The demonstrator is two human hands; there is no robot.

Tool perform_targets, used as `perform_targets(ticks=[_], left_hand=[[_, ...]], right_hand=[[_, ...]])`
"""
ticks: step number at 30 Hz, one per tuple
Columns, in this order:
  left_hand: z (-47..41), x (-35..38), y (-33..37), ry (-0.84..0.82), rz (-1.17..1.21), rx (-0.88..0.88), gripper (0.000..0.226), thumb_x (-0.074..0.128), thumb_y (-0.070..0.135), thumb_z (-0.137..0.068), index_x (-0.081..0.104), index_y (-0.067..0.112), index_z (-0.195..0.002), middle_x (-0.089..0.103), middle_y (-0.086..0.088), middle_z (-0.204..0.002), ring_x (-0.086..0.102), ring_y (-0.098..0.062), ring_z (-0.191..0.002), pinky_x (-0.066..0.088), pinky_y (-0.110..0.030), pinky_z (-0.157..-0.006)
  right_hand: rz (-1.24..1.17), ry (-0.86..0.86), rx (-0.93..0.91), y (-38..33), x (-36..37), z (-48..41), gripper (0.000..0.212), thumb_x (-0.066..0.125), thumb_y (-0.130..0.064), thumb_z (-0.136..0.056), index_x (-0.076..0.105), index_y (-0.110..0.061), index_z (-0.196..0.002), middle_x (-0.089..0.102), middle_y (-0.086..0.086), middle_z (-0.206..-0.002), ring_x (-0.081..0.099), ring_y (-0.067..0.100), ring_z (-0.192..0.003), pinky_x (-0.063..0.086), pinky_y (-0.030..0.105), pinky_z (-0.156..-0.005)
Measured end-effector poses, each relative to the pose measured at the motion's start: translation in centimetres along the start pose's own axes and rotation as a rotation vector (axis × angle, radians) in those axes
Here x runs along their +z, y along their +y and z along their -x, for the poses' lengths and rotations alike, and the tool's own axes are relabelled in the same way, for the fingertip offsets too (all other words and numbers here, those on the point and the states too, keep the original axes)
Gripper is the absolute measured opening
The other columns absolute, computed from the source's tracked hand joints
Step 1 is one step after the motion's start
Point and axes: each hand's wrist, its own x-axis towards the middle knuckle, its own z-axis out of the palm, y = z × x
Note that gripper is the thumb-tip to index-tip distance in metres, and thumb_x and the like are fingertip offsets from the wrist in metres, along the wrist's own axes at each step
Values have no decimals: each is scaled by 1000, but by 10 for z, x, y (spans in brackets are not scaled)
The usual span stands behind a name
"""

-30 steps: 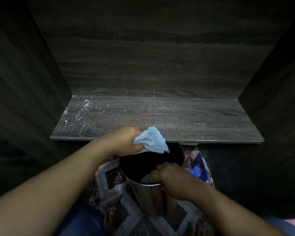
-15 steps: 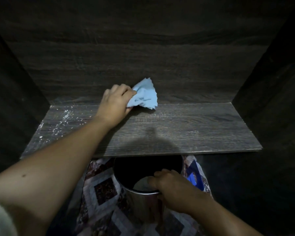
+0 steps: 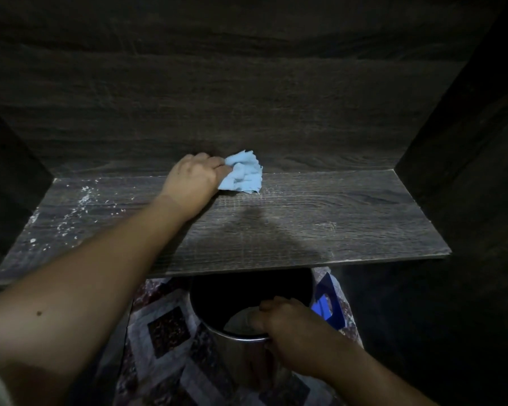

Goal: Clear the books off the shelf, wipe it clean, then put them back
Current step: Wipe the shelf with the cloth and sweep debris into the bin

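Head view, only 1 camera. The shelf (image 3: 305, 224) is dark wood grain with no books on it, and none are in frame. So this looks like the wipe step, with the putting back not yet started.

The left hand (image 3: 192, 178) reaches to the back edge of the shelf, about the middle. Its fingers are curled round a bunched blue cloth (image 3: 242, 175). The cloth lies on the board where it meets the back wall (image 3: 247, 112).

The cloth is soft, light and crumpled, and probably won't slip on the rough wood. I'd hold it as a wad in the palm and press it flat for more contact.

White dust and crumbs (image 3: 79, 200) are spread over the back left corner and down the left edge. That patch looks unwiped. The right half looks cleaner, with faint specks along the front edge.

The right hand (image 3: 291, 326) is below the front edge of the shelf. Its fingers are hooked over the rim of a metal pot (image 3: 217, 332) and grip it. The inside is dark, so I cannot tell what it holds.

The pot stands on a patterned mat (image 3: 165, 332). A blue object (image 3: 324, 312) sits just beside the pot on its right, and I can't identify it.

The 2 side walls box the shelf in, so the corners will be tight to reach. The left forearm crosses the dusty side. Nothing stands on the board in the cloth's way.
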Motion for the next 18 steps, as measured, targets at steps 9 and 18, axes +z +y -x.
perform_targets(ticks=[9, 18], left_hand=[[-9, -2, 20, -234, -95, -166, 43, 46, 13, -93, 44, 22, -135, 54, -2, -126, 50, -25, -109, 35, -38, -85], [4, -18, 28, -269, 54, -193, 43, 51, 24, -91, 49, 26, -134, 51, 4, -135, 46, -23, -115, 32, -35, -87]], right_hand=[[-25, -58, 4, -10, -4, 0, 40, 53, -19, -93, 53, -22, -133, 54, 6, -125, 45, 24, -118, 30, 27, -92], [16, -61, 24, -9, -4, 4, 39, 51, -6, -86, 57, -16, -124, 55, 9, -119, 48, 29, -113, 35, 33, -92]])
